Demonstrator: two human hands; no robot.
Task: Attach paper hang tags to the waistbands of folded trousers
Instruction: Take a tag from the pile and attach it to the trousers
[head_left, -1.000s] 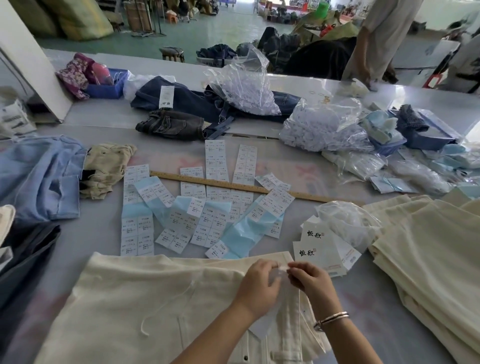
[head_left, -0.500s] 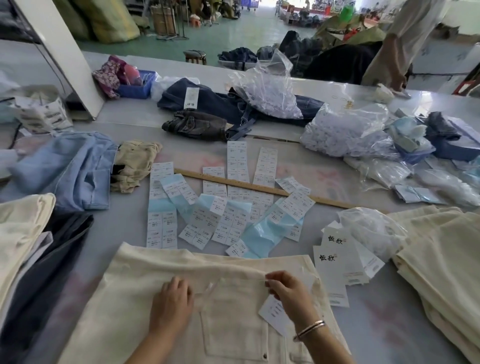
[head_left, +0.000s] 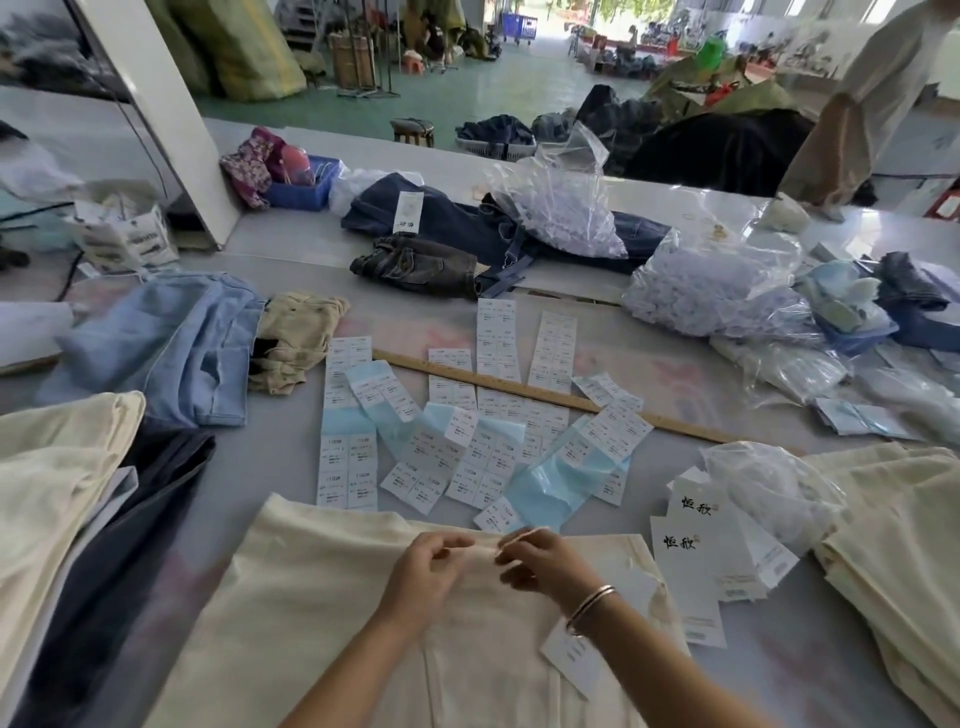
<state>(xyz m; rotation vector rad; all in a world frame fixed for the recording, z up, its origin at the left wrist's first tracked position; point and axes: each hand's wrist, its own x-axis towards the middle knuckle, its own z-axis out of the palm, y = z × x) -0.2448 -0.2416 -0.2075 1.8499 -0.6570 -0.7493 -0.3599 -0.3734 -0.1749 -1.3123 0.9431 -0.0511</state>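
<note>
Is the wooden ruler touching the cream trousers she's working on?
Apart. The head view shows the wooden ruler lying farther back, with label strips and bare table between it and the cream trousers.

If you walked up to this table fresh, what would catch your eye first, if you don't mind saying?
Both hands, left hand and right hand, meet at the top edge of the cream trousers nearest the camera. Beyond them, sticker sheets fan across the grey table over a wooden ruler. White hang tags lie to the right.

Garment workshop, trousers (head_left: 467, 613) stacked, label sheets (head_left: 347, 467)
</note>
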